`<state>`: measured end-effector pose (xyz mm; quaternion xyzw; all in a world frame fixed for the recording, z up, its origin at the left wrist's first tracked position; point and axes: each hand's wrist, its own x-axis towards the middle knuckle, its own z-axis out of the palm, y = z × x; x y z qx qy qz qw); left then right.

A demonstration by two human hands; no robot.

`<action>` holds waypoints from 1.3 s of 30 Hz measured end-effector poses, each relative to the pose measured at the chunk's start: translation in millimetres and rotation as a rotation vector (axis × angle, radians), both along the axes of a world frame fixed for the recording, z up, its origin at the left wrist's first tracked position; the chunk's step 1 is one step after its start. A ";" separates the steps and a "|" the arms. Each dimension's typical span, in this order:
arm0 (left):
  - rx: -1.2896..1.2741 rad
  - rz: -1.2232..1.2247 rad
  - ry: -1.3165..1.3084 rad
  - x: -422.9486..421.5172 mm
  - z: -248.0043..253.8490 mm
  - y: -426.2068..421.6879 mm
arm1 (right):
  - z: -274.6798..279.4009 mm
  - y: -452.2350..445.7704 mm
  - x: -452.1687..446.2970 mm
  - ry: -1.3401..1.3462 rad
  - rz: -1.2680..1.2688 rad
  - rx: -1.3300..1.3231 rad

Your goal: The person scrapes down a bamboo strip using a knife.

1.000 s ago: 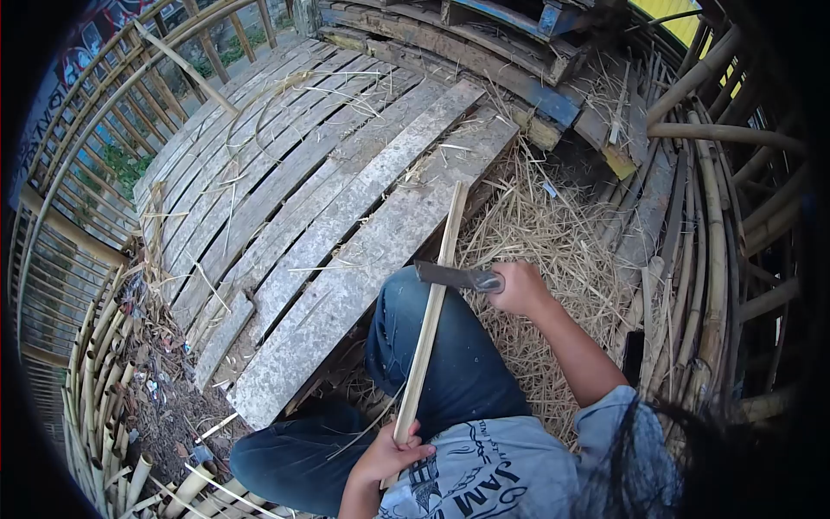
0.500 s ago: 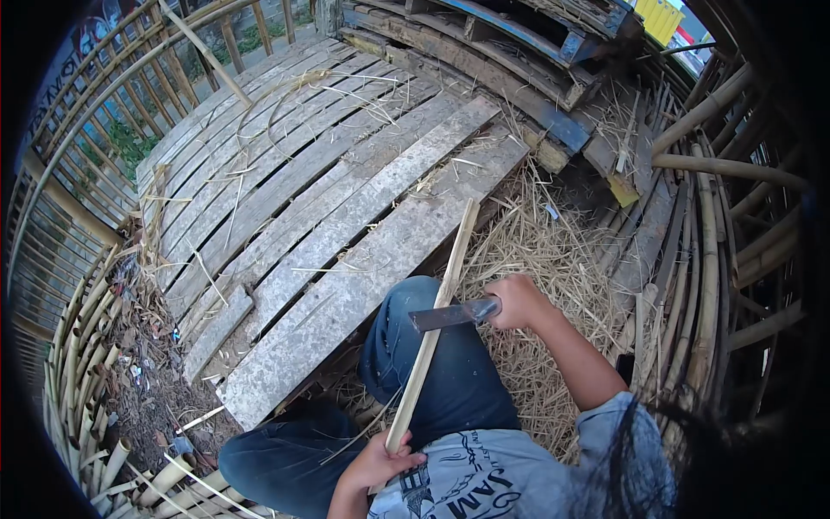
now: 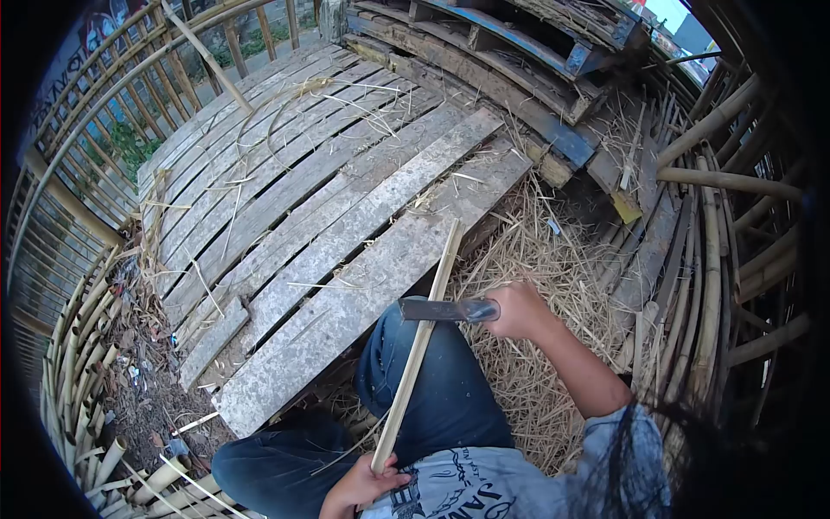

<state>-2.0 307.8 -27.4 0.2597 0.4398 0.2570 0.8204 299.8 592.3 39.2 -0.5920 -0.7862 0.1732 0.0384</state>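
Observation:
A long pale bamboo strip (image 3: 404, 394) slants across my raised knee in the head view. Its lower end sits in my left hand (image 3: 367, 484), whose fingers are closed around it near my shirt. My right hand (image 3: 521, 310) is wrapped around the handle of a broad, dark-bladed knife (image 3: 437, 310); the handle itself is mostly hidden by the fingers. The blade lies crosswise over the strip just above the knee (image 3: 428, 372), apparently touching it. The strip's far end points up toward the edge of the slatted wooden platform.
A slatted wooden platform (image 3: 320, 311) spreads ahead, with loose fibres and a short board (image 3: 214, 343) on it. Shavings (image 3: 553, 259) cover the ground at right. Stacked pallets (image 3: 510, 69) stand behind, bamboo poles (image 3: 705, 285) line the right, and cut bamboo (image 3: 73, 372) lies at left.
The bamboo strip has shifted down and to the left with my left hand. My right hand and the knife have moved slightly left, the blade staying across the strip.

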 end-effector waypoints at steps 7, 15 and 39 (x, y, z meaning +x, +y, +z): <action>-0.086 -0.017 0.025 0.0 8.3 -0.1 | 8.1 12.2 6.5 0.075 -0.130 -0.043; 0.051 -0.079 0.094 -5.9 18.2 5.5 | -11.9 28.8 4.0 0.122 -0.107 0.009; 0.437 -0.062 0.470 0.8 76.1 17.1 | 1.4 -3.8 23.7 0.007 -0.090 -0.035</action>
